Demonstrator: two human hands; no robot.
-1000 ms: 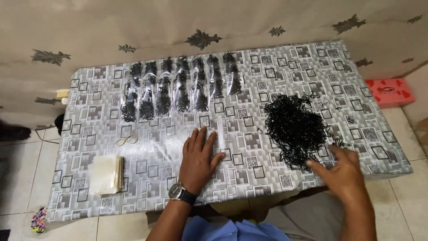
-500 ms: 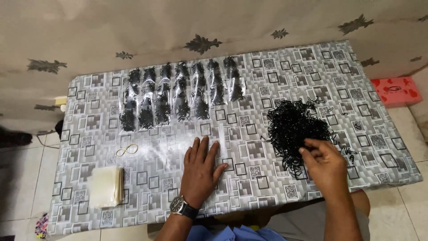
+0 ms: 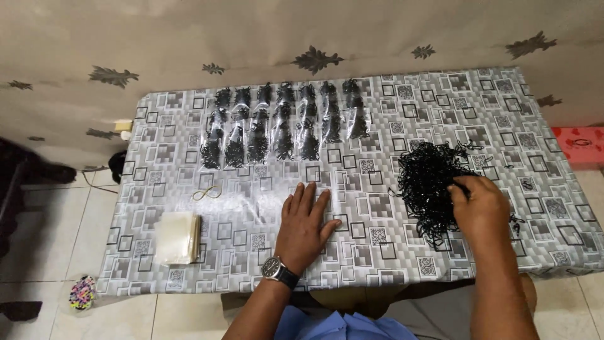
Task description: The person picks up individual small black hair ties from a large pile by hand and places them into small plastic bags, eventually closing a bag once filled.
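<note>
While the left hand lies flat with fingers spread on the grey, square-patterned surface, the right hand rests on the near edge of a loose heap of black bands, its fingertips curled into them; whether it pinches any cannot be told. Beyond the left hand, a row of narrow clear packets, each filled with black bands, lies side by side. To its left sits a stack of empty clear bags, with a single pale band just beyond that. Far beyond the right hand, a red box stands off the surface's edge.
</note>
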